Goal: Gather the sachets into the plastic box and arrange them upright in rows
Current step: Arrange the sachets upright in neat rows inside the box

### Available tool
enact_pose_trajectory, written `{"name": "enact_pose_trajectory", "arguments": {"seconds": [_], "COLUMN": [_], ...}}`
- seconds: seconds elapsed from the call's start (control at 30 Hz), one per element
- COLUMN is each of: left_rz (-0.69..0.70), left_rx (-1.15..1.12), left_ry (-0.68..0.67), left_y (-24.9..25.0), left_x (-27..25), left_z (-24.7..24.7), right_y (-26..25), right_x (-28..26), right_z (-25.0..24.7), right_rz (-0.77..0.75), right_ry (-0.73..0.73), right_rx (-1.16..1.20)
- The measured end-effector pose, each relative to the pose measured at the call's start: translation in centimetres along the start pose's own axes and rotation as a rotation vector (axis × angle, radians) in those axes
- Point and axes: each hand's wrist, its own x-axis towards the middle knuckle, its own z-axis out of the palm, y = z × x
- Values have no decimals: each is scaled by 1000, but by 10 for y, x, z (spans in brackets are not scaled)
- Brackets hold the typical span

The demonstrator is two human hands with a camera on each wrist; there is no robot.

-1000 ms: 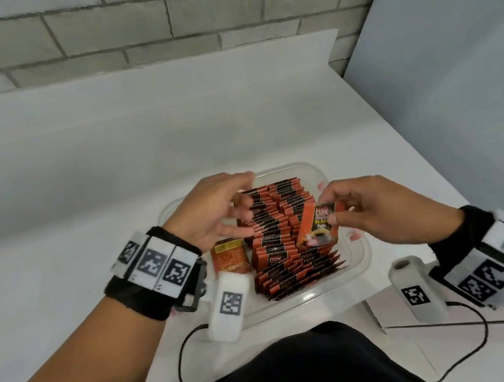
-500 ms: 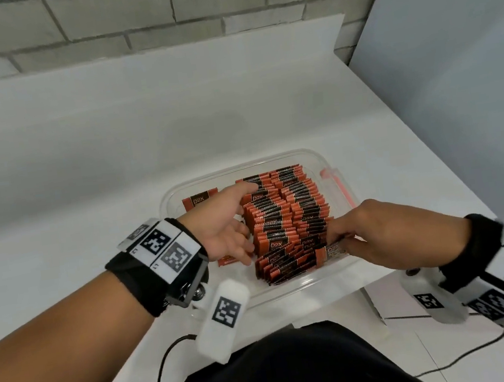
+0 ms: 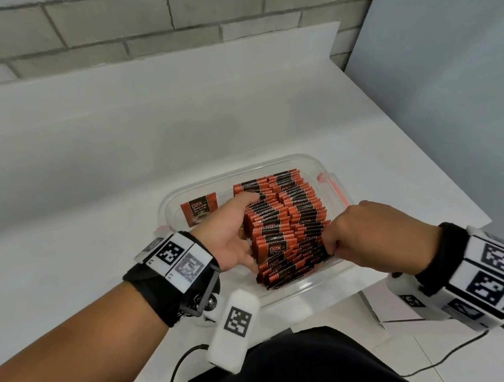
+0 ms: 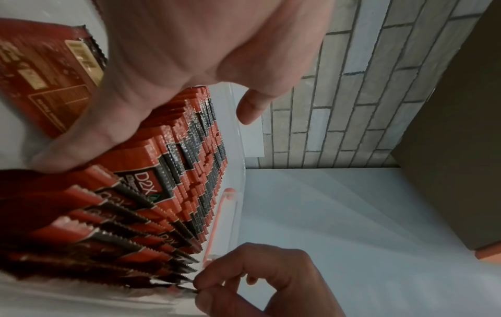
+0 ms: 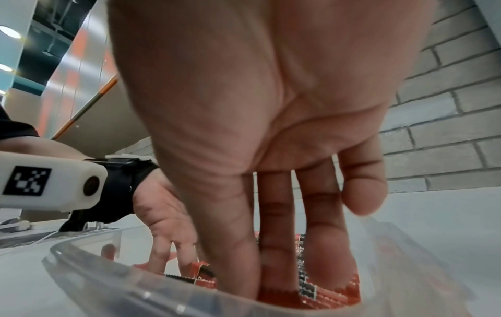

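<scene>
A clear plastic box stands on the white table and holds two packed rows of upright red-and-black sachets. One loose sachet lies flat in the box's left part. My left hand presses straight fingers against the left side of the rows, thumb over their tops; the left wrist view shows this left hand close up. At the near end of the right row, my right hand pinches a sachet's top edge. Its fingers reach down inside the box wall.
The box sits near the table's front edge; the table's right edge runs close by. A brick wall rises behind and a grey panel stands at the right. Cables hang by my lap.
My right hand has brought a sachet down from above the box to the near end of the right row. My left hand has slid along the left side of the rows.
</scene>
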Motion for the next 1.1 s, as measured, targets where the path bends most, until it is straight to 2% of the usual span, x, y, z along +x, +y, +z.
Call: {"name": "enact_pose_trajectory", "arguments": {"seconds": [0.13,0.43,0.83,1.1], "left_rz": [30,27,47,50], "left_rx": [3,20,-24,-48], "left_ry": [-1,-1,-8,-21], "left_y": [-2,-3,-3,-3], "left_x": [3,3,3,-1], "left_z": [1,-3,0,-2], "right_y": [-5,-2,-8,-11], "right_x": [6,15,18,19], "right_z": [1,0,1,-6], "right_rz": [38,-10,-3,22], "right_ry": [-25,-88,-79,-110], "right_rx": [-19,-48,-255,-253]}}
